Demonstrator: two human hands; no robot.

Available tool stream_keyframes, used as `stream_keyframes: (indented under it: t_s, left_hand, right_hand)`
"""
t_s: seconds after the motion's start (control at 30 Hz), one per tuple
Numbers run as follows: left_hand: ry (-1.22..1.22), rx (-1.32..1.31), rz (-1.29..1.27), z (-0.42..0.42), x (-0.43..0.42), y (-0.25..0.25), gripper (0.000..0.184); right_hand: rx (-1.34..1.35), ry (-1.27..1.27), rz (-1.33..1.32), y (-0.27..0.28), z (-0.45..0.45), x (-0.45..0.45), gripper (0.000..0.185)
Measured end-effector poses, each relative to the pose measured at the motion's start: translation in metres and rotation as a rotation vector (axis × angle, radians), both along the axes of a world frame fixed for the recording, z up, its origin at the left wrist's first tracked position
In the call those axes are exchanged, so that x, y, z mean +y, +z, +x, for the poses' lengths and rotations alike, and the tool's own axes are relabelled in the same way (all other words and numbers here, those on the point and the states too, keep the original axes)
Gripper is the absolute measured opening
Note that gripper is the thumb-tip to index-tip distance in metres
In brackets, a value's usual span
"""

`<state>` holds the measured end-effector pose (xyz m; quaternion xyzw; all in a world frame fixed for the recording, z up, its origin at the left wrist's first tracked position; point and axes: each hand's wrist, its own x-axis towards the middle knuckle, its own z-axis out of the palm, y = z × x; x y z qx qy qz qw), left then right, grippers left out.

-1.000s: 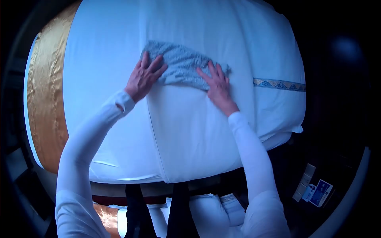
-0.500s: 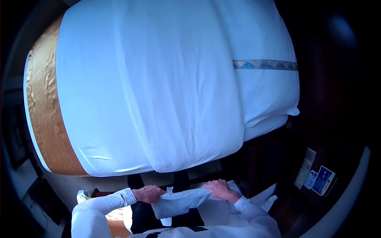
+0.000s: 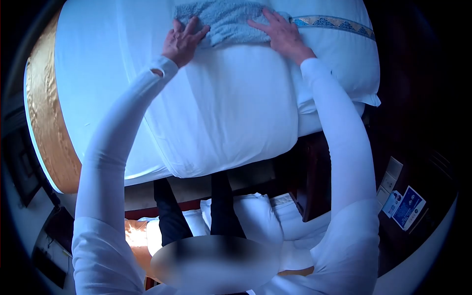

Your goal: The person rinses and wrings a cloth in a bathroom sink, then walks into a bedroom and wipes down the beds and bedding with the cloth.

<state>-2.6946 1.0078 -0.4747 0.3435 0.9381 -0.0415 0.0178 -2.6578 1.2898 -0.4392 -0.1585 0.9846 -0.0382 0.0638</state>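
Observation:
A grey-looking terry towel (image 3: 226, 22) lies spread across the white duvet (image 3: 236, 108) on the bed. My left hand (image 3: 182, 43) rests at the towel's left end, its fingers spread. At the right end, my right hand (image 3: 285, 38) lies with fingers apart on the towel's edge. Neither hand grips anything. Just right of the towel is a white pillow (image 3: 339, 61) crossed by a blue and gold patterned band (image 3: 337, 24). The towel's far edge runs close to the top of the view.
A gold bed runner (image 3: 44, 93) covers the bed's left end. At right stands a dark nightstand (image 3: 317, 172), with a blue printed card (image 3: 407, 207) and a switch panel (image 3: 391, 174) farther right. White pillows (image 3: 250, 211) lie behind my legs.
The towel, held between both hands near my body before, now lies on the bed. Both arms have reached forward, and my fingers have let go and spread.

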Motion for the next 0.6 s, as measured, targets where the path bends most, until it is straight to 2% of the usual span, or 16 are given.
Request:
stream_keyframes:
  t_s: [0.03,0.07,0.1,0.2,0.23,0.3,0.33,0.37,0.4,0.43,0.47,0.5,0.53,0.6]
  left_hand:
    - [-0.013,0.068,0.09,0.036,0.002,-0.008,0.058]
    - [-0.02,0.02,0.171,0.076,0.003,-0.003,0.058]
    - [-0.032,-0.04,0.144,0.118,0.004,0.007,0.058]
    - [-0.024,-0.278,0.103,0.251,0.007,0.033,0.06]
    - [0.006,-0.456,0.129,0.287,0.008,0.047,0.065]
    - [-0.052,-0.584,0.099,0.35,0.009,0.05,0.063]
    - [-0.098,-0.67,0.053,0.37,0.005,0.052,0.062]
    - [-0.14,-0.788,0.076,0.391,-0.003,0.046,0.057]
    - [-0.182,-0.909,0.107,0.402,-0.009,0.041,0.052]
    - [-0.216,-1.168,-0.042,0.388,-0.015,0.046,0.046]
    - [-0.242,-1.429,-0.181,0.374,-0.019,0.051,0.041]
    - [-0.152,-1.5,-0.021,0.375,-0.039,0.048,0.038]
    - [-0.069,-1.565,0.142,0.38,-0.068,0.048,0.036]
    - [-0.099,-1.632,0.266,0.334,-0.112,0.087,0.042]
  right_hand:
    - [0.082,-0.015,0.07,-0.012,0.033,0.003,0.079]
    - [0.049,-0.02,0.078,-0.005,0.071,0.004,0.079]
    - [-0.023,-0.025,-0.053,0.0,0.112,0.01,0.073]
    - [-0.179,-0.076,-0.058,0.012,0.248,0.007,0.075]
    - [-0.211,-0.089,-0.04,0.015,0.286,0.004,0.074]
    - [-0.369,-0.114,-0.018,0.022,0.347,-0.001,0.07]
    - [-0.489,-0.136,-0.054,0.024,0.373,-0.002,0.073]
    - [-0.734,-0.153,-0.075,0.02,0.404,0.001,0.071]
    - [-1.065,-0.19,-0.004,0.023,0.418,-0.005,0.066]
    - [-1.32,-0.202,0.03,0.028,0.42,-0.015,0.063]
    - [-1.319,-0.213,-0.11,0.039,0.419,-0.025,0.06]
    - [-1.372,-0.172,-0.071,0.052,0.403,-0.042,0.056]
    - [-1.285,-0.076,-0.203,0.051,0.402,-0.044,0.054]
    - [-1.078,0.121,-0.363,0.079,0.339,-0.071,0.054]
